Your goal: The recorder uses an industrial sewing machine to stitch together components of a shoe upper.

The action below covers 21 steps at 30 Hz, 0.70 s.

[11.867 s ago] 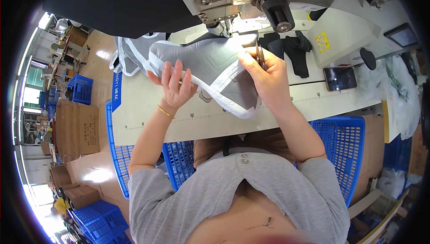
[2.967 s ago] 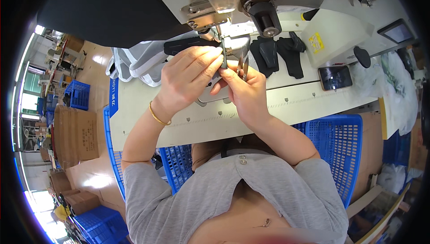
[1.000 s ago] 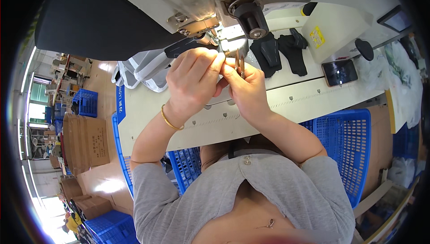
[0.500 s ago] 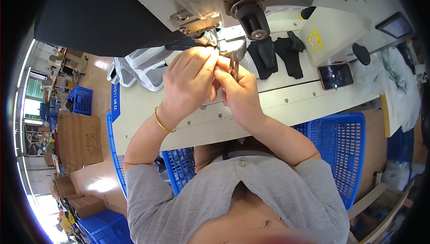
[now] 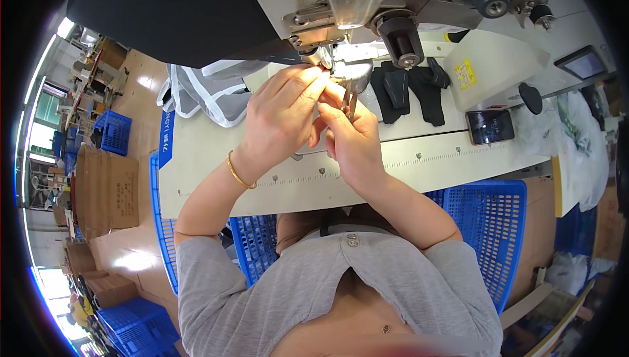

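My left hand (image 5: pixel 282 111) is closed in a pinch right by the needle area of a sewing machine (image 5: pixel 321 33). What its fingertips hold, if anything, is hidden behind the fingers. Close beside it, my right hand (image 5: pixel 357 144) is closed around small metal thread snips (image 5: pixel 350 103), whose blades stick up between thumb and forefinger. The fingers of both hands nearly touch. Left of my left hand lies a heap of sheer grey fabric with white edging (image 5: pixel 226 98). Black fabric pieces (image 5: pixel 393 92) rest on the machine bed beyond my right hand.
A phone (image 5: pixel 490 126) lies on the table at right, near clear plastic bags (image 5: pixel 576 154). The pale table edge (image 5: pixel 275 200) carries a printed ruler. Blue plastic baskets (image 5: pixel 488 226) stand below it. A large cardboard box (image 5: pixel 108 190) is on the floor at left.
The whole view has shifted slightly, so the machine sits further right in it. Both hands stay together by the needle, and the snips remain in my right hand.
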Tool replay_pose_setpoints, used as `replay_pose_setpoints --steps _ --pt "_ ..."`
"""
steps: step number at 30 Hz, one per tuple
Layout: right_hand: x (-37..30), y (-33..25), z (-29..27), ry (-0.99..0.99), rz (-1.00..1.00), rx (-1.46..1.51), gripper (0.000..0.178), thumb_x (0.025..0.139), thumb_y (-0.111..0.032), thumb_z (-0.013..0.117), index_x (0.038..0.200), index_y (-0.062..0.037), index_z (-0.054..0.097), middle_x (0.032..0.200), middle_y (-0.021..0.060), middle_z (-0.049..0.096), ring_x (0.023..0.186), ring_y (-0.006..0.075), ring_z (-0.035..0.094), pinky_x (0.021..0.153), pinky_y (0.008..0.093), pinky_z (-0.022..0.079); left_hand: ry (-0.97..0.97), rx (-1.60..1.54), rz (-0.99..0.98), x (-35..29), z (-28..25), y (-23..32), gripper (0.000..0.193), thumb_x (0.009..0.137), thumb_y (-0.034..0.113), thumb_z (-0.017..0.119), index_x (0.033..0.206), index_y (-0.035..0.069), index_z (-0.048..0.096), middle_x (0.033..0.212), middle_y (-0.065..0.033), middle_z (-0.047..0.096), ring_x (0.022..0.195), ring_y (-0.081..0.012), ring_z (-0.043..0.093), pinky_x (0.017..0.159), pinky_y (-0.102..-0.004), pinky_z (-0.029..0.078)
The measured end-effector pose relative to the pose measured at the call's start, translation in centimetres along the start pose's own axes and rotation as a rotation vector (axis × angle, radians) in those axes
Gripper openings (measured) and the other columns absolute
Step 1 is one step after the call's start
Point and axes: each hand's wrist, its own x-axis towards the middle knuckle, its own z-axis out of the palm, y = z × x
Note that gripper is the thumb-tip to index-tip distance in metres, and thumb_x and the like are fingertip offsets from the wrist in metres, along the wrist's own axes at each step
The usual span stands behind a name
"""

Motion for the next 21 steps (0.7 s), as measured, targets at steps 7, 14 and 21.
replay_pose_setpoints --steps 7,14,21 --pt "-0.1 0.4 0.0 -0.016 -0.053 0.001 0.037 0.095 -0.001 0.044 0.131 0.0056 0.052 0.107 0.0103 0.064 0.066 0.011 0.059 0.059 0.0246 0.047 0.009 0.006 0.019 -1.3 0.6 -1.0 0.044 0.065 0.004 0.068 0.107 -0.004 0.063 0.11 -0.0131 0.063 0.1 -0.0298 0.063 0.083 -0.039 0.053" --pt "-0.7 1.4 -2.0 0.007 -0.064 -0.031 0.034 0.1 -0.008 0.045 0.131 0.0028 0.051 0.125 0.0142 0.061 0.074 0.0124 0.067 0.05 0.0174 0.042 0.093 0.24 -0.141 -3.2 2.8 -1.1 0.057 0.065 0.002 0.064 0.121 -0.005 0.056 0.126 -0.0134 0.056 0.121 -0.0315 0.051 0.105 -0.049 0.034" --pt "-1.7 1.8 -4.5 0.001 -0.081 -0.116 0.028 0.103 -0.015 0.039 0.121 0.0007 0.054 0.114 0.0172 0.066 0.074 0.0108 0.067 0.046 0.0166 0.043 0.146 0.201 -0.165 -2.0 5.0 -2.8 0.041 0.061 0.001 0.065 0.102 -0.002 0.063 0.112 -0.0143 0.056 0.108 -0.0341 0.051 0.093 -0.0485 0.038"
